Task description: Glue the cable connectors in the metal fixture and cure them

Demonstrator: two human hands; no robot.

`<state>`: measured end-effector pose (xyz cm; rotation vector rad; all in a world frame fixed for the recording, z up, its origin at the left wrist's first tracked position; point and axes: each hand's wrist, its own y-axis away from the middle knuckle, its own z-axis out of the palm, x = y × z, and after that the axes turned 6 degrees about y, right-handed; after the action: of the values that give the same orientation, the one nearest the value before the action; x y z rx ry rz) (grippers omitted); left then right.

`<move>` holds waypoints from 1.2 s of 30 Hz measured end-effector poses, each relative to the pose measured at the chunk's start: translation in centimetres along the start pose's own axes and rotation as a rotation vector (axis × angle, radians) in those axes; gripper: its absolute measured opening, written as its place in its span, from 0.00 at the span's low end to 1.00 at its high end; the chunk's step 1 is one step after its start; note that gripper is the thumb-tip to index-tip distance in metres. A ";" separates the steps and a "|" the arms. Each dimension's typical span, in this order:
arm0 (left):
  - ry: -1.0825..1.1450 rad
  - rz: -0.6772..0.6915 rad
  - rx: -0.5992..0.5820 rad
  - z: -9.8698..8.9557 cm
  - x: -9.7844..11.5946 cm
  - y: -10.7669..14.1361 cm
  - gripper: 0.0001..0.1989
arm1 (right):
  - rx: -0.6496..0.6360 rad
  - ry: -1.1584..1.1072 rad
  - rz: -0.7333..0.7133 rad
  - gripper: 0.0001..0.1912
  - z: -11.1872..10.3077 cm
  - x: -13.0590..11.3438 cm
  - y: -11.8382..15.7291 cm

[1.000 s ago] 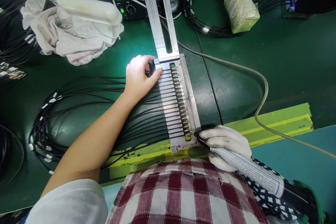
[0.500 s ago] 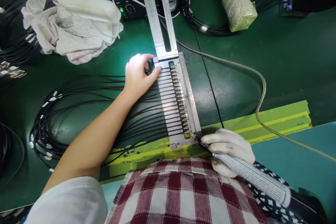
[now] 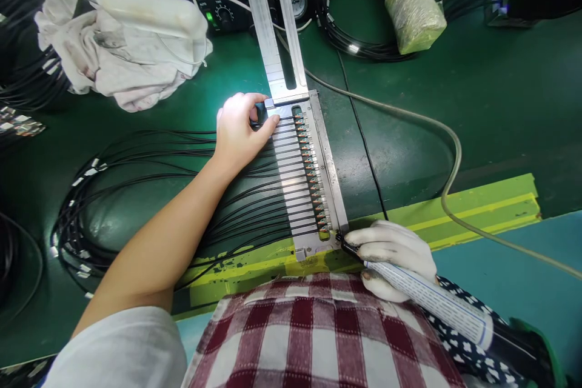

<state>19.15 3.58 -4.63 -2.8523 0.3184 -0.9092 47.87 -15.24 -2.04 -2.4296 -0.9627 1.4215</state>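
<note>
Bare, my left hand [image 3: 243,127] pinches the upper left edge of a flat metal fixture [image 3: 293,185], thumb on its top. Black cables [image 3: 245,206] run across the fixture in a row, ending in small connectors [image 3: 311,174] along its right side. My right hand [image 3: 398,257], in a white glove, is closed around a dispensing syringe [image 3: 436,303] with a white printed label and a black rear end. Its dark nozzle points left at the fixture's lower right corner, close to the lowest connectors. Whether the tip touches anything is too small to tell.
A black dispenser box [image 3: 222,15] with a gauge stands at the back, behind a slotted metal bar [image 3: 268,42]. A white cloth [image 3: 136,66] lies left, a coiled cable bundle [image 3: 82,224] below it. A pale hose [image 3: 450,182] curves across the right side.
My right hand and the syringe have shifted slightly left and up, with the nozzle tip a little higher by the lowest connectors. My left hand keeps its place on the fixture.
</note>
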 end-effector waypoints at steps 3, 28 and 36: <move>-0.011 -0.001 0.002 0.0 0.1 0.0 0.16 | 0.006 -0.002 -0.001 0.09 0.0 0.0 0.0; -0.006 -0.003 -0.003 -0.1 0.2 -0.1 0.16 | 0.016 0.003 0.002 0.09 0.0 0.0 0.1; -0.018 0.010 0.004 0.0 -0.1 -0.1 0.16 | 0.020 0.015 0.017 0.10 0.1 0.1 0.2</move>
<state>19.11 3.71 -4.70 -2.8511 0.3278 -0.8813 47.93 -15.36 -2.27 -2.4369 -0.9221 1.4090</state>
